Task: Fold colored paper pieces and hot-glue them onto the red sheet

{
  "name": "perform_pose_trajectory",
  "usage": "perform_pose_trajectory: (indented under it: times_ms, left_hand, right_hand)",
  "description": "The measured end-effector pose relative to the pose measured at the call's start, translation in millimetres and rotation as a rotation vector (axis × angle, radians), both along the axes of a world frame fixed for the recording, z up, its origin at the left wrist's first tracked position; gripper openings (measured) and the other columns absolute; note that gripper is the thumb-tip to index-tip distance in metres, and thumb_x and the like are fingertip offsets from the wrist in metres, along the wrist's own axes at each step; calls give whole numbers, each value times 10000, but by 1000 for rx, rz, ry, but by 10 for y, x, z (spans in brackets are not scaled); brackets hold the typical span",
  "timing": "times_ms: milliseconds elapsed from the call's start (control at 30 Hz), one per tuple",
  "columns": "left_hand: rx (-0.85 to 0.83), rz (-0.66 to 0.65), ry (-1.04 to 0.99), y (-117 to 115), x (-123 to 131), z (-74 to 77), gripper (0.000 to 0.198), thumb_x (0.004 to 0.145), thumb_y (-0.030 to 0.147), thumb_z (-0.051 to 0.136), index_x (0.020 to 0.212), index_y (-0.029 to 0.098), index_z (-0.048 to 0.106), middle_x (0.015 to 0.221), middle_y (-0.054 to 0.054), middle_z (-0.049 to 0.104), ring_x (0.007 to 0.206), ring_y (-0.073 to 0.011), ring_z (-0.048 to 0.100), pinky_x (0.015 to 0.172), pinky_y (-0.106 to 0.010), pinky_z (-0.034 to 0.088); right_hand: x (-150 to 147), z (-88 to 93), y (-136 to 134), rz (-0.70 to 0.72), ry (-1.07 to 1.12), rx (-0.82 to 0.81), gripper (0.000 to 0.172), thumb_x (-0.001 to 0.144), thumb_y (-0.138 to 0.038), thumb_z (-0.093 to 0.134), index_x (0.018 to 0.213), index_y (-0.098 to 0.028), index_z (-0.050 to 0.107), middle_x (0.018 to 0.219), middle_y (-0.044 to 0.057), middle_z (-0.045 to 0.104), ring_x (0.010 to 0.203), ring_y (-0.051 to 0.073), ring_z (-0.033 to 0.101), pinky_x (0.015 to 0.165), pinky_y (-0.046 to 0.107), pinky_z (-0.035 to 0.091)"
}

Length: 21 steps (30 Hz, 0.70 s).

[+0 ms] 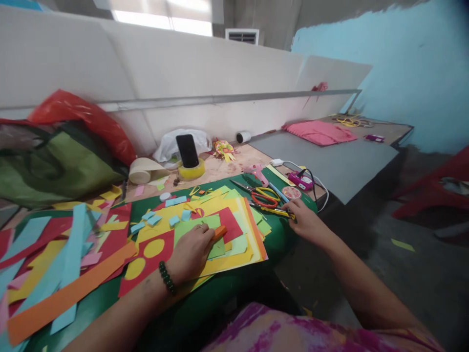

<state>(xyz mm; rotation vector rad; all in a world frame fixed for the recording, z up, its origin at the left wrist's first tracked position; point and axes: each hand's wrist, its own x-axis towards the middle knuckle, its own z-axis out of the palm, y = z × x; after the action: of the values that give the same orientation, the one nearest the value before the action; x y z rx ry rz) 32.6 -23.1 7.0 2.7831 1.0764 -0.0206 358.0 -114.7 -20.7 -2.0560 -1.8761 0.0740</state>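
My left hand (195, 245), with a green bead bracelet at the wrist, rests on a light green paper sheet (221, 250). Its fingers are closed on a small orange paper strip (220, 231). Under the green sheet lie a red paper (231, 226) and a stack of yellow sheets (234, 264). At the right edge of the green surface, my right hand (305, 221) has its fingers closed at the end of a yellow-handled tool (274, 211), whose kind I cannot make out. Beside it are orange-handled scissors (264, 198) and yellow-handled scissors (249, 187).
Blue, orange and red paper strips (73, 274) cover the left side. Small blue pieces (154, 220) lie mid-table. Behind stand a phone (187, 151) on a yellow tape roll (192, 169), a pink glue gun (256, 172) and a purple box (301, 180) with cables.
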Motion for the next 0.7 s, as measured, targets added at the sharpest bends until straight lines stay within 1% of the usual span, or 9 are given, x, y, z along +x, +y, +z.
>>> perform_pose_trajectory:
  times_ms: [100, 167, 233, 300, 400, 467, 533, 600, 700]
  left_hand:
    - [6, -2, 16, -9, 10, 16, 352, 1019, 274, 296, 897, 168, 608, 932, -88, 607, 839, -208, 578, 706, -316, 425]
    - [9, -11, 12, -11, 8, 19, 355, 1018, 271, 296, 894, 165, 612, 925, -89, 608, 831, -210, 577, 700, -318, 422]
    - [10, -15, -5, -4, -3, 17, 365, 1018, 273, 294, 882, 163, 615, 906, -87, 607, 821, -210, 575, 697, -320, 419]
    - [-10, -5, -34, 11, -20, 15, 361, 1014, 278, 312, 867, 162, 622, 890, -83, 607, 809, -207, 574, 688, -318, 412]
    - [-93, 10, -97, 44, -48, 17, 306, 987, 282, 397, 844, 170, 643, 894, -69, 619, 817, -195, 578, 681, -299, 402]
    - [-151, 4, -135, 61, -62, 15, 277, 968, 282, 441, 834, 179, 660, 887, -57, 627, 813, -183, 581, 679, -285, 397]
    - [-178, 8, -155, 67, -74, 6, 269, 958, 272, 456, 826, 181, 673, 883, -52, 632, 797, -176, 582, 672, -279, 394]
    - [-185, 16, -167, 67, -84, -11, 262, 951, 265, 464, 833, 181, 682, 892, -55, 639, 799, -177, 588, 673, -277, 397]
    - [-188, 7, -189, 72, -97, -47, 286, 959, 301, 454, 853, 181, 692, 892, -60, 644, 818, -188, 593, 686, -280, 412]
  right_hand:
    - [61, -10, -16, 4, 55, 58, 407, 657, 15, 438, 975, -178, 603, 1091, 106, 595, 1049, 222, 599, 907, 335, 476]
    - [134, -3, -31, -25, 89, 80, 400, 640, 17, 431, 939, -188, 601, 1044, 88, 623, 1002, 215, 617, 863, 323, 492]
    - [208, 14, -52, -92, 71, 76, 373, 659, 1, 445, 925, -203, 608, 1026, 76, 653, 971, 217, 628, 830, 322, 500]
    - [247, 30, -66, -165, -21, 64, 313, 712, -35, 471, 916, -215, 626, 1043, 76, 676, 989, 237, 626, 831, 338, 497]
    - [193, 19, -25, -152, -158, 55, 210, 851, -166, 483, 961, -224, 653, 1049, 85, 697, 1027, 253, 616, 814, 340, 495]
    - [103, -21, 51, -114, -217, 22, 206, 909, -298, 490, 1001, -222, 657, 1036, 89, 707, 1030, 256, 615, 760, 324, 499]
    - [21, -69, 142, -122, -282, -32, 246, 902, -400, 524, 988, -218, 664, 1025, 99, 710, 1033, 268, 613, 711, 314, 495]
    - [-14, -98, 211, -144, -315, -71, 259, 881, -431, 546, 933, -212, 675, 992, 108, 707, 1008, 273, 621, 692, 310, 486]
    - [28, -76, 226, -93, -212, -109, 291, 852, -469, 547, 861, -211, 681, 903, 94, 703, 881, 248, 647, 658, 300, 471]
